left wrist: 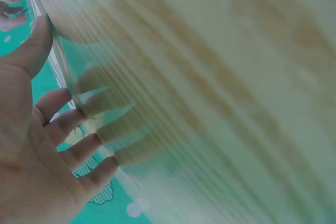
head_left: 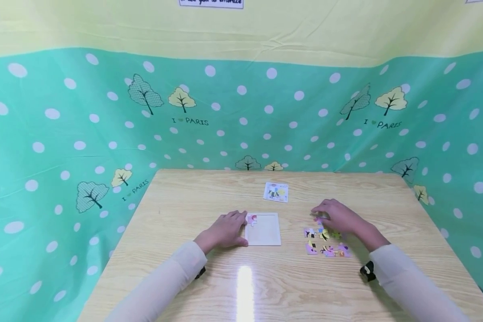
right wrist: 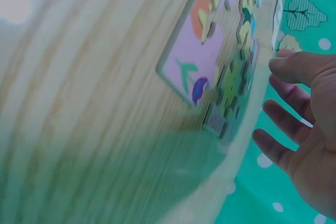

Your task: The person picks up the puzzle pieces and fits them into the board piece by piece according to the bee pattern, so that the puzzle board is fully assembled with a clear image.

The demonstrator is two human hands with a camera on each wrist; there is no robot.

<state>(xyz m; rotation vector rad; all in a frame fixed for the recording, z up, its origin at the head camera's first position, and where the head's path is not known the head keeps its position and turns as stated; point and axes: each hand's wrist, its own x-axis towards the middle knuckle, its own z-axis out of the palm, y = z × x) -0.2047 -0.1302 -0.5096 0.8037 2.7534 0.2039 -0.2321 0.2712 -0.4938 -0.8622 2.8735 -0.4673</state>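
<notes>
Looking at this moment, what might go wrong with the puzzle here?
The right grip, close over the loose pieces, might knock some, since they lie close together.
The left grip touches the left edge of the tray; pushing there may slide it.
The lone piece inside has bare space beside it, so a jolt could shift it.

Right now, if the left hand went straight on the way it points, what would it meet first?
The left hand would likely meet the white tray first; it seems to touch the left edge.
</notes>
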